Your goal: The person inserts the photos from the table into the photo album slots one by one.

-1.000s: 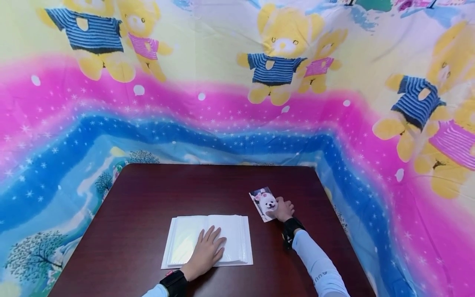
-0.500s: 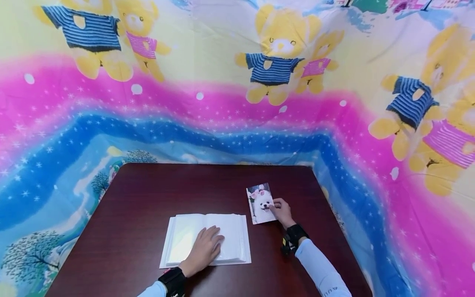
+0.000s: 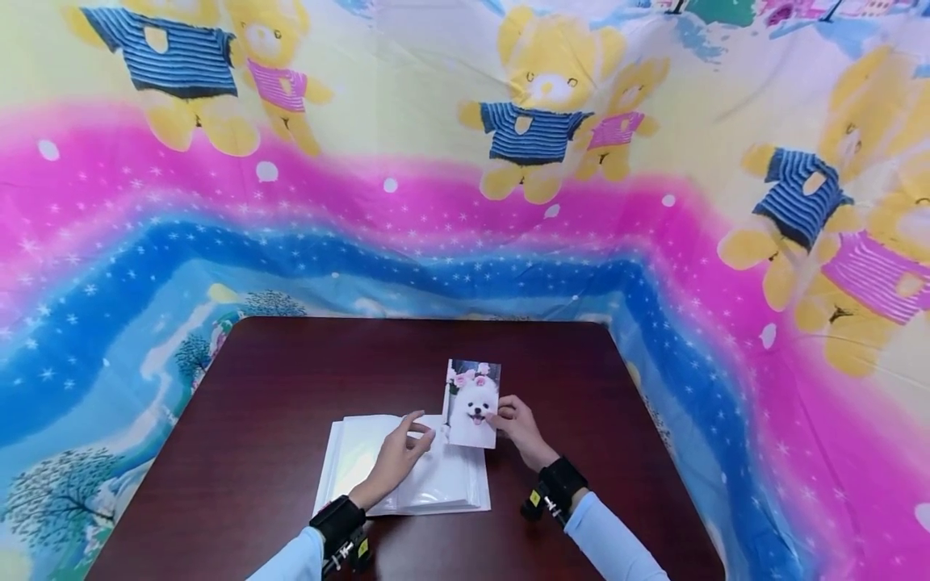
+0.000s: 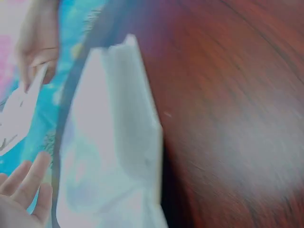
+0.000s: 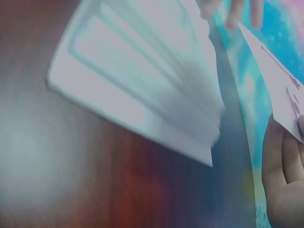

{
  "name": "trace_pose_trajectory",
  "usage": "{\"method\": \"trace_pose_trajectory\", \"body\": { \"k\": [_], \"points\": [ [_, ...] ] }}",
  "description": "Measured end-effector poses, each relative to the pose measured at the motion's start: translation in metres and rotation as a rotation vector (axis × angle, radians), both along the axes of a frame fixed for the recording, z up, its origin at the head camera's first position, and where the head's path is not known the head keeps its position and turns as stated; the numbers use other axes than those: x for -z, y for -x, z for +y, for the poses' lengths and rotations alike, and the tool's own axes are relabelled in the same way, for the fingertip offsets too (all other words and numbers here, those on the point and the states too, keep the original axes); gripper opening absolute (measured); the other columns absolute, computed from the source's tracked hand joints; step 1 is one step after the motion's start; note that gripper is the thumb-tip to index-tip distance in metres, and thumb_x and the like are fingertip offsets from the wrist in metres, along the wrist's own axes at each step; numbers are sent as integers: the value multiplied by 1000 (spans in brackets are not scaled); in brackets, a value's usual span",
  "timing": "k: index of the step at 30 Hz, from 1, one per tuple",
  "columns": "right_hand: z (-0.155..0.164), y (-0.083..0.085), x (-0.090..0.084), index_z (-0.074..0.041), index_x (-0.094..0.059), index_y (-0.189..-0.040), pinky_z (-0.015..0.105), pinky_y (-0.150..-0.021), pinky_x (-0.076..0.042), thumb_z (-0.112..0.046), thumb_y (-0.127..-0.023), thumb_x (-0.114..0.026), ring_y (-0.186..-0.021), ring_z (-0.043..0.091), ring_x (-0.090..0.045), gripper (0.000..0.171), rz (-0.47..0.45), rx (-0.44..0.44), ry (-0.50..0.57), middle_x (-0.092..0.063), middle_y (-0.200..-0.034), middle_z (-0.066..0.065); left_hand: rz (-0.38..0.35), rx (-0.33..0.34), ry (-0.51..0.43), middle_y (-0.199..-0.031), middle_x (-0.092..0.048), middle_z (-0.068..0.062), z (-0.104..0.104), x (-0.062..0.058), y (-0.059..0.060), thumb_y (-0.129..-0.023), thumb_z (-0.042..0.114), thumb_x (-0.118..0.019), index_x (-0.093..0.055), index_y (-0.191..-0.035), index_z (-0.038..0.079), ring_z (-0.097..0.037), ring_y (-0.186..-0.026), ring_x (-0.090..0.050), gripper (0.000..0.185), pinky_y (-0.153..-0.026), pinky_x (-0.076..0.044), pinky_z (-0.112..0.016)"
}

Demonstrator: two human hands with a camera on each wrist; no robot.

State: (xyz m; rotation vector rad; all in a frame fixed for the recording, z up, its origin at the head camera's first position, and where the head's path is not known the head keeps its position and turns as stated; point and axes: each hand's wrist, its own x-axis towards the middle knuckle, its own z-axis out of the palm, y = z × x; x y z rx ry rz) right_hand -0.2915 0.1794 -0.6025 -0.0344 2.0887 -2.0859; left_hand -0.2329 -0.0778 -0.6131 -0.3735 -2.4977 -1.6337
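Now: photo lifted to album

Right hand (image 3: 514,421) pinches the dog photo (image 3: 473,403), up off the table (image 3: 291,379), above the open album (image 3: 407,472). Left hand (image 3: 395,456), earlier flat on the page, has fingers raised, apart, toward the photo.

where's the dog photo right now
In the head view, the white-dog photo is pinched by the right hand, above the open white album's right page.

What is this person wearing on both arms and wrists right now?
Both arms wear pale light-blue long sleeves: the left sleeve and the right sleeve. Each wrist carries a black strap with a small dark device: the left wrist strap shows a yellow mark and a bit of red, the right wrist strap a yellow mark. The left hand and right hand are bare, with no gloves.
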Motion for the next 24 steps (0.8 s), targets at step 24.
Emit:
{"method": "trace_pose_trajectory", "body": {
  "k": [24],
  "points": [
    [-39, 16, 1, 4, -58, -117, 42, -73, -58, -17, -97, -65, -85, 20, -68, 30, 24, -239, -112, -71, -100, 11, -63, -48, -121, -87, -68, -11, -25, -1, -3, -89, -5, -68, -60, -128, 0, -18, -63, -66, 40, -59, -49, -24]
  ]
}}
